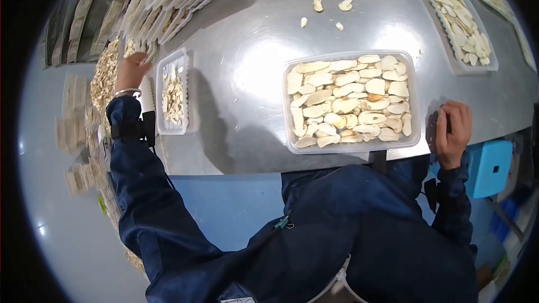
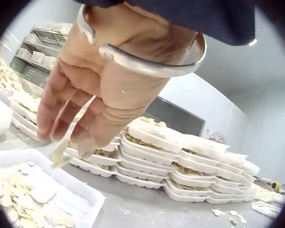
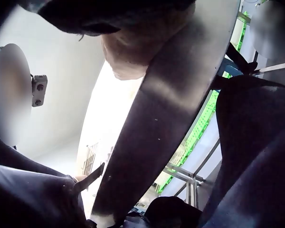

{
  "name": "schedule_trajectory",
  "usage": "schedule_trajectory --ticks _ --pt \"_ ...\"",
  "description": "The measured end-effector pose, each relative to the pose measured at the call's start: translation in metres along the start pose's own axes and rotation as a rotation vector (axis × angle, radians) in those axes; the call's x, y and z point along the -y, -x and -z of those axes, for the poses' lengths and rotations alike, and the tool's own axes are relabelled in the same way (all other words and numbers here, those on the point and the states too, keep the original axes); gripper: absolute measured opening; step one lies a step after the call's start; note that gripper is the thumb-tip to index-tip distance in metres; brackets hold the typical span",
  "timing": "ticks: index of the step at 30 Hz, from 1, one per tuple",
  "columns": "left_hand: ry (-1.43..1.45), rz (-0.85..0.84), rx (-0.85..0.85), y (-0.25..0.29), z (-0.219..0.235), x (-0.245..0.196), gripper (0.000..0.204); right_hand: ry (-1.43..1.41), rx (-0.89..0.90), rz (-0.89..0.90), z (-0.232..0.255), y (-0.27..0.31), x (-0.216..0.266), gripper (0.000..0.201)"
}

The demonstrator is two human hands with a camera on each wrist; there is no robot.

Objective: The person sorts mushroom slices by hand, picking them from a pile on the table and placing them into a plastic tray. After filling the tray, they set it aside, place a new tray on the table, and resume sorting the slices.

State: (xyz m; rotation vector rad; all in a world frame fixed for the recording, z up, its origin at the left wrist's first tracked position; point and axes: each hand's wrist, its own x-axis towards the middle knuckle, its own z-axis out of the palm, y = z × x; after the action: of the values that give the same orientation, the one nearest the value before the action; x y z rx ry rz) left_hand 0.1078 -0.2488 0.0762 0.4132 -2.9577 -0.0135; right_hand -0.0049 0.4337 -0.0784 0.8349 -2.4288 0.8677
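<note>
My left hand (image 1: 133, 70), with a metal bangle at its wrist, reaches out at the table's left end. In the left wrist view its fingers and thumb pinch a thin, pale mushroom slice (image 2: 61, 155), blurred, above a small white tray (image 2: 88, 194) with sliced pieces in it. My right hand (image 1: 455, 134) rests at the table's front edge, fingers loosely curled, with nothing seen in it. Between the hands stands a clear plastic tray (image 1: 416, 106), packed with rows of mushroom slices (image 1: 348, 91).
Stacked white trays (image 2: 142, 164) of slices stand at the back left. Loose pieces (image 1: 318, 4) lie on the metal table (image 1: 241, 33) beyond the packed tray. Another filled tray (image 1: 489, 62) is at the right. A blue stool (image 1: 488, 169) stands below the right edge.
</note>
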Motion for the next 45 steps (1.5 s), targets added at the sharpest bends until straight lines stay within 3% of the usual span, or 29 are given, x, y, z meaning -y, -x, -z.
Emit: schedule_trajectory --ticks 1,2,4,6,8,12,16,19,22,24,28,29,31,34,36,38,40,42,45 --pt "0.055 0.038 -0.038 -0.009 -0.003 -0.006 0.024 0.008 0.001 -0.007 0.0 0.0 0.0 0.006" --pt "0.111 0.078 -0.076 -0.018 -0.001 -0.043 0.024 0.004 0.0 -0.008 0.0 0.0 -0.001 0.005" --pt "0.463 0.069 0.096 -0.033 -0.01 -0.123 0.022 -0.009 -0.002 -0.007 0.0 -0.001 0.0 0.005" --pt "0.461 -0.151 0.242 -0.05 -0.035 -0.186 0.021 0.005 -0.014 -0.016 -0.001 -0.001 0.002 0.005" --pt "0.419 -0.298 0.249 -0.062 -0.064 -0.241 0.021 0.016 -0.019 -0.019 0.0 -0.002 0.003 0.005" --pt "0.4 -0.265 0.328 -0.079 -0.103 -0.299 0.019 0.014 -0.025 -0.048 0.001 -0.002 0.004 0.005" --pt "0.343 -0.291 0.342 -0.09 -0.123 -0.299 0.022 0.024 -0.026 -0.044 0.0 -0.001 0.002 0.006" --pt "0.461 -0.21 0.427 -0.086 -0.121 -0.301 0.018 0.029 -0.007 -0.053 0.001 -0.001 0.002 0.006" --pt "0.348 -0.305 0.382 -0.084 -0.117 -0.298 0.019 0.02 -0.016 -0.046 0.001 -0.001 0.001 0.006" --pt "0.325 -0.273 0.323 -0.076 -0.101 -0.285 0.02 0.014 -0.018 -0.042 0.001 0.0 0.001 0.006" --pt "0.179 -0.252 0.245 -0.063 -0.045 -0.19 0.014 0.004 -0.018 -0.042 0.001 0.0 0.0 0.007" --pt "0.0 -0.23 0.28 -0.058 -0.028 -0.162 0.011 0.003 -0.021 -0.039 0.001 0.0 0.001 0.007" --pt "-0.249 -0.146 0.563 -0.055 -0.006 -0.108 0.01 -0.001 -0.025 -0.026 0.001 -0.002 0.002 0.007" --pt "-0.143 -0.157 0.253 -0.053 -0.017 -0.12 0.014 0.003 -0.012 -0.029 0.001 0.0 0.0 0.007" --pt "0.211 -0.201 0.14 -0.066 -0.036 -0.181 0.019 0.0 -0.011 -0.024 0.002 0.0 0.001 0.007" --pt "0.497 -0.22 0.233 -0.081 -0.061 -0.243 0.021 0.001 -0.014 -0.021 0.003 -0.002 0.001 0.007" --pt "0.454 -0.233 0.275 -0.094 -0.085 -0.292 0.029 -0.004 -0.02 -0.029 0.001 -0.002 0.002 0.007" --pt "0.233 -0.342 0.186 -0.108 -0.106 -0.319 0.042 0.007 -0.02 -0.04 0.002 -0.003 0.003 0.008" --pt "0.211 -0.301 0.25 -0.117 -0.126 -0.329 0.037 0.022 -0.026 -0.049 0.001 -0.001 0.002 0.008"
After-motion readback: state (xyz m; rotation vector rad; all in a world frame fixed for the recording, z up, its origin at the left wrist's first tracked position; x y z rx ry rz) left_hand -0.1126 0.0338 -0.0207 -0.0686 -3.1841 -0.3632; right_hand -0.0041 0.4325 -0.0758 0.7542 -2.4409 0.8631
